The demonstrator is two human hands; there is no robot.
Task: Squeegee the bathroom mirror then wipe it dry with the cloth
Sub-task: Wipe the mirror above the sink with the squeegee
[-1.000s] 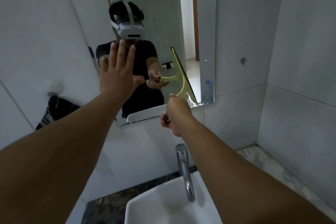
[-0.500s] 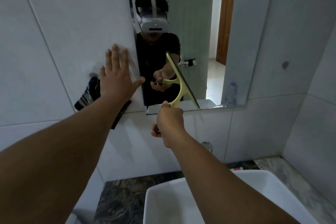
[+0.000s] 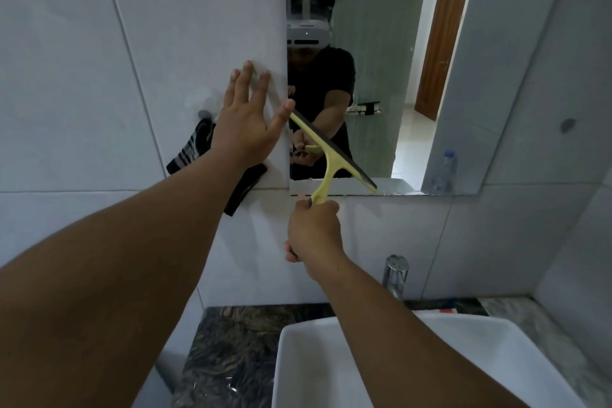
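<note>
The wall mirror (image 3: pixel 390 60) hangs above the sink and reflects a person with a headset. My right hand (image 3: pixel 313 232) grips the handle of a yellow squeegee (image 3: pixel 331 149). Its black blade lies slanted against the mirror's lower left part, from the left edge down toward the bottom edge. My left hand (image 3: pixel 246 116) rests flat with fingers spread on the white tile just left of the mirror, thumb near the blade's upper end. A black cloth with white stripes (image 3: pixel 198 146) hangs on the wall behind my left wrist, partly hidden by the arm.
A white basin (image 3: pixel 463 358) sits below on a dark marbled counter (image 3: pixel 231 341). A chrome tap (image 3: pixel 395 275) stands behind the basin. A plastic bottle (image 3: pixel 443 172) and a brown door (image 3: pixel 443 36) appear as reflections in the mirror. White tiled walls surround everything.
The view swung left, so the mirror sits further right. My left hand went from the glass to the tile beside it. The squeegee blade shifted to the mirror's lower left.
</note>
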